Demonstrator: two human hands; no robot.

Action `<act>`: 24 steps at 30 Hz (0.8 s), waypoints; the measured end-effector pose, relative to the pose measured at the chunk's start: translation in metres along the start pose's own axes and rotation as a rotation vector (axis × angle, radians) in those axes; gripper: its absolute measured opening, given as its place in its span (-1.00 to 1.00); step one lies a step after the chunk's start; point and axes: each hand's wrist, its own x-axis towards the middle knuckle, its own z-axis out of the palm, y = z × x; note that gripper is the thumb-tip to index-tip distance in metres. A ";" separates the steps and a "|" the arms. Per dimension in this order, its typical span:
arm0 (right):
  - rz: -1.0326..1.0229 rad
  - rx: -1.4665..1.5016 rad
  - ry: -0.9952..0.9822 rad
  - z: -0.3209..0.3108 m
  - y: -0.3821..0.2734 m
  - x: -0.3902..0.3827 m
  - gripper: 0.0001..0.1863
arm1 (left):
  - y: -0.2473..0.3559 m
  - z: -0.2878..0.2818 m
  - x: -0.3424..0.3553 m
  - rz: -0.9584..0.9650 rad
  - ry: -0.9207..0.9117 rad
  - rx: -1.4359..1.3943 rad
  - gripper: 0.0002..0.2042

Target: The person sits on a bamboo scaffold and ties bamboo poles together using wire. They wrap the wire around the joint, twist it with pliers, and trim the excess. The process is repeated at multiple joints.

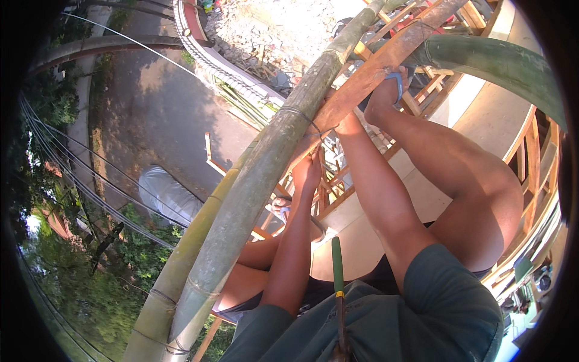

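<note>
Beside the black tie [316, 129] where wooden board [374, 72] meets bamboo pole [241, 193], the left hand [308, 168] and right hand [345, 122] are partly hidden, their closure indeterminable, illegible lettering [342, 312] being borne by the shirt [398, 326].

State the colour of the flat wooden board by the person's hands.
The wooden board is reddish-brown; it shows best in the head view.

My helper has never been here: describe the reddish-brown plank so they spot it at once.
Start from the long grey-green bamboo pole running diagonally from lower left to upper right. Along its upper right side, at the far ends of the person's forearms, a plank also slants toward the upper right. Its flat, reddish-brown face sets it apart from the round bamboo.
</note>
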 end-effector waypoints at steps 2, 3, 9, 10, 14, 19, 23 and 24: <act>0.022 0.126 0.085 0.010 -0.004 -0.006 -0.46 | -0.008 -0.008 0.002 -0.041 -0.122 -0.063 -0.53; 0.048 0.236 0.130 0.007 -0.012 -0.014 -0.48 | -0.005 -0.011 0.001 -0.032 -0.156 -0.099 -0.51; -0.143 -0.237 0.935 0.004 -0.027 -0.031 -0.82 | -0.003 -0.010 -0.007 0.024 -0.116 -0.149 -0.47; -0.174 -0.328 1.057 0.006 -0.033 -0.030 -0.80 | -0.004 -0.006 -0.005 0.053 -0.093 -0.136 -0.47; 0.110 -0.098 0.919 -0.016 -0.094 -0.055 -0.58 | 0.002 -0.007 -0.006 0.101 -0.097 -0.065 -0.48; -0.487 -0.422 1.351 0.056 -0.089 -0.052 -0.79 | -0.007 -0.001 -0.018 0.215 -0.011 -0.099 -0.45; -0.812 -0.792 1.220 0.169 -0.083 -0.034 -0.76 | -0.004 0.006 -0.027 0.142 -0.065 -0.396 -0.53; -0.825 -0.945 1.141 0.185 -0.090 -0.026 -0.79 | 0.003 0.007 -0.032 0.117 -0.077 -0.534 -0.57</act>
